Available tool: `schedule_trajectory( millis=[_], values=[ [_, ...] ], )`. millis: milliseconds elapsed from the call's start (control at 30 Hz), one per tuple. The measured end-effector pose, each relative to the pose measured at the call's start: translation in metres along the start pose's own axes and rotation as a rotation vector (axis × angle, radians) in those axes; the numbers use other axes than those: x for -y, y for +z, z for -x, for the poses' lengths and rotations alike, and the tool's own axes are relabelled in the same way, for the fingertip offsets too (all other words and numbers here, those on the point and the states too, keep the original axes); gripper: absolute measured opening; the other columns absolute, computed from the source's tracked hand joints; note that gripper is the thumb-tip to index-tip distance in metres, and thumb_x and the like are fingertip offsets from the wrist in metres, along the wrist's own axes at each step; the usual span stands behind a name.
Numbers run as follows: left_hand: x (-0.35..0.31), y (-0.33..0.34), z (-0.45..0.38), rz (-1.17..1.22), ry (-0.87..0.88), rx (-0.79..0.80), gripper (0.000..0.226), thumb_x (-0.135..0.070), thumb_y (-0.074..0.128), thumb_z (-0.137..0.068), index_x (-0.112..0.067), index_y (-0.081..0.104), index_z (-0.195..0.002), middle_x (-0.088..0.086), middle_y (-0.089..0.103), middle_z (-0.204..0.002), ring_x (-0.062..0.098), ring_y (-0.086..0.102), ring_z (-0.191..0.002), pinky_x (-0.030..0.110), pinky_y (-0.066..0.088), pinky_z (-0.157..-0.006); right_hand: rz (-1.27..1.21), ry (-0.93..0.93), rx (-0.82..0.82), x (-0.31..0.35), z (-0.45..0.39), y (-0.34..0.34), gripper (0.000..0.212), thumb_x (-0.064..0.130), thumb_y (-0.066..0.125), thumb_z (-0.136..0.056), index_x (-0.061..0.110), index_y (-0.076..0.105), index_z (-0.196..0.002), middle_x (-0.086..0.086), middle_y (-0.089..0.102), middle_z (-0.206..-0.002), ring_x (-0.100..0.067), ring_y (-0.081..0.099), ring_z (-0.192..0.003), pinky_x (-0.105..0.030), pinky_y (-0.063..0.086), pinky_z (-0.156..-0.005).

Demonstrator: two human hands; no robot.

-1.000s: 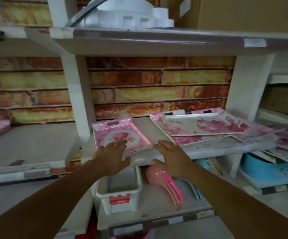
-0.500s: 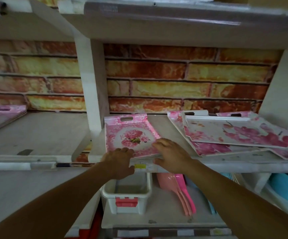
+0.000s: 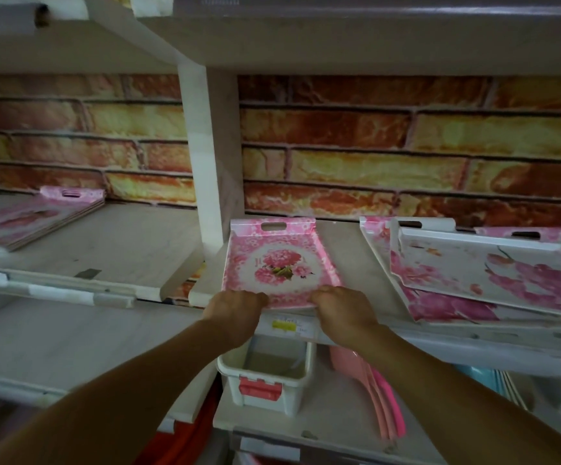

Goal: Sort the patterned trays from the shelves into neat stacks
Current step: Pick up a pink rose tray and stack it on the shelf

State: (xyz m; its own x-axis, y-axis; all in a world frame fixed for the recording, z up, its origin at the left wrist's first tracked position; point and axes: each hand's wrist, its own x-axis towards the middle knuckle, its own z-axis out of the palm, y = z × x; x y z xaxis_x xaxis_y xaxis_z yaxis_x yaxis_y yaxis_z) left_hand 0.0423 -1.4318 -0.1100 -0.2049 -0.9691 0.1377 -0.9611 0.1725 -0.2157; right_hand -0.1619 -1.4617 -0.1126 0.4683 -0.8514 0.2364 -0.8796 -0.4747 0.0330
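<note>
A small pink tray with a flower bouquet print (image 3: 280, 260) lies on the middle shelf, its handle slot toward the brick wall. My left hand (image 3: 235, 308) grips its near left corner and my right hand (image 3: 341, 308) grips its near right corner, fingers curled over the front edge. To the right lie larger white trays with pink blossoms (image 3: 493, 273), overlapping and askew. A neat stack of pink trays (image 3: 37, 218) rests on the left shelf section.
A white upright post (image 3: 210, 156) stands just left of the held tray. On the shelf below sit a white box with a red latch (image 3: 264, 377) and pink plastic scoops (image 3: 373, 394). A shelf board (image 3: 339, 38) runs overhead.
Both hands have slid from lying over the tray's front to curling round its near corners. The view has come closer and dropped lower toward the shelf.
</note>
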Motion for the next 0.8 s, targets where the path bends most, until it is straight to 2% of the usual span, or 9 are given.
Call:
schedule_trajectory(
  millis=[300,533,700,800],
  values=[
    [0.0,-0.011,0.006,-0.048,-0.017,-0.045,0.026,-0.027,0.041,-0.098,-0.026,0.05,-0.123,0.001,0.065,-0.108,0.022,0.064,-0.091,0.032,0.049,-0.07,0.015,-0.018,-0.057,0.004,0.009,-0.016,0.034,0.0,0.047,-0.084,0.017,0.062,-0.11,-0.002,0.066,-0.108,-0.024,0.064,-0.097,-0.032,0.048,-0.078],
    [-0.016,-0.035,0.025,-0.058,-0.033,-0.086,0.025,-0.027,0.041,-0.099,-0.027,0.051,-0.121,0.0,0.065,-0.108,0.021,0.064,-0.09,0.03,0.045,-0.068,0.007,-0.057,-0.091,-0.003,0.031,-0.032,0.034,-0.002,0.045,-0.082,0.018,0.061,-0.104,-0.001,0.067,-0.103,-0.023,0.065,-0.092,-0.029,0.046,-0.073],
    [-0.031,-0.043,0.047,-0.058,-0.072,-0.087,0.024,-0.025,0.044,-0.097,-0.027,0.053,-0.119,-0.001,0.066,-0.105,0.022,0.065,-0.088,0.032,0.053,-0.072,-0.017,-0.096,-0.111,-0.005,0.055,-0.045,0.033,-0.001,0.046,-0.082,0.018,0.06,-0.105,-0.002,0.066,-0.104,-0.025,0.064,-0.094,-0.03,0.046,-0.074],
    [-0.041,-0.048,0.065,-0.075,-0.101,-0.092,0.025,-0.022,0.041,-0.097,-0.027,0.052,-0.119,0.0,0.065,-0.107,0.023,0.064,-0.09,0.031,0.048,-0.068,-0.009,-0.132,-0.117,-0.003,0.07,-0.048,0.031,0.0,0.047,-0.083,0.018,0.059,-0.106,-0.002,0.066,-0.105,-0.025,0.064,-0.094,-0.03,0.045,-0.073]
  ],
)
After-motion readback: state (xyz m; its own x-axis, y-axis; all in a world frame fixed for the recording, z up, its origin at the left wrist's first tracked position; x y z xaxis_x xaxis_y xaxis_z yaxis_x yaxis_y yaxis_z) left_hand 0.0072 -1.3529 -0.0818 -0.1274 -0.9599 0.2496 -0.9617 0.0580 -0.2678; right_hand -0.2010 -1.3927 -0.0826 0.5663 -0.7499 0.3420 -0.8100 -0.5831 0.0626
